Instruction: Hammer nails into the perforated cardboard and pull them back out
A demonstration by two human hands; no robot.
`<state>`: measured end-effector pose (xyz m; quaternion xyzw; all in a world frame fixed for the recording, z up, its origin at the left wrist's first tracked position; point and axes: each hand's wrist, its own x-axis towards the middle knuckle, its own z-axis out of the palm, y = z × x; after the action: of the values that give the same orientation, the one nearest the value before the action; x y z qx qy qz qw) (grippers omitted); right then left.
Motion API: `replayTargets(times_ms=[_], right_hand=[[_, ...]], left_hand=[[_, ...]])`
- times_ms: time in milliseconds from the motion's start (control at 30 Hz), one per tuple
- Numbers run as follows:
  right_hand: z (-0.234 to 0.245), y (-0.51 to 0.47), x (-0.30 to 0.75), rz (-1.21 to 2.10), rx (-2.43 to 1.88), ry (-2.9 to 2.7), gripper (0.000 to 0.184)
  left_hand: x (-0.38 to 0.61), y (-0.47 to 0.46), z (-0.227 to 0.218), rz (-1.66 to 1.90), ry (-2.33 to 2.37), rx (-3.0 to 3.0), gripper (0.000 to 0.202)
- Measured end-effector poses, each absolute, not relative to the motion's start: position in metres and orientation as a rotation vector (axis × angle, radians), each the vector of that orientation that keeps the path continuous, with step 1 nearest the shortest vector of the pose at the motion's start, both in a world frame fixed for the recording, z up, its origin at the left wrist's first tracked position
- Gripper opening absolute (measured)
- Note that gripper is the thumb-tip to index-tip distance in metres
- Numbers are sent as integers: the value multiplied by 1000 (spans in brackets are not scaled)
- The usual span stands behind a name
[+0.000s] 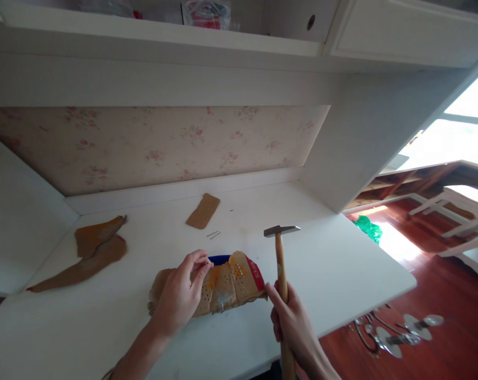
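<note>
My left hand is closed in a pinch on a small nail, held point-down over a perforated brown cardboard piece with red and blue print, lying on the white desk. My right hand grips the wooden handle of a hammer. Its metal head is raised just right of the cardboard, above the desk.
A small perforated brown strip and loose nails lie further back. Torn brown paper pieces sit at the left. Floral wall panel behind, white shelf above. Right of the desk edge is a red wooden floor with metal fittings and a green bag.
</note>
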<state>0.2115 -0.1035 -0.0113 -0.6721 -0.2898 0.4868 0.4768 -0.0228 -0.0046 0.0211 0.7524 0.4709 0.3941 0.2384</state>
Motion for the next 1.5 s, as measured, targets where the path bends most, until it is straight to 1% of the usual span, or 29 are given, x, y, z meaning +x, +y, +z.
replayTargets(times_ms=[200, 533, 767, 933, 1200, 1500], right_hand=[[-8, -97, 205, 1217, -1530, -619, 45], [8, -81, 191, 1118, -1470, -492, 37], [-1, -82, 190, 1166, -1462, -500, 36], [-1, -81, 191, 1152, -1474, -517, 35], [-6, -77, 186, 1193, -1519, -559, 30], [-1, -77, 185, 1206, -1538, -576, 32]], left_hand=[[-27, -16, 12, 1090, 1321, 2034, 21], [-17, -20, 29, 1171, 1306, 2006, 21], [6, -20, 25, 1026, 1259, 2072, 19], [1, -15, 20, 1024, 1296, 2077, 19], [14, -15, 11, 963, 1197, 2048, 20], [24, -12, 11, 959, 1122, 2153, 20]])
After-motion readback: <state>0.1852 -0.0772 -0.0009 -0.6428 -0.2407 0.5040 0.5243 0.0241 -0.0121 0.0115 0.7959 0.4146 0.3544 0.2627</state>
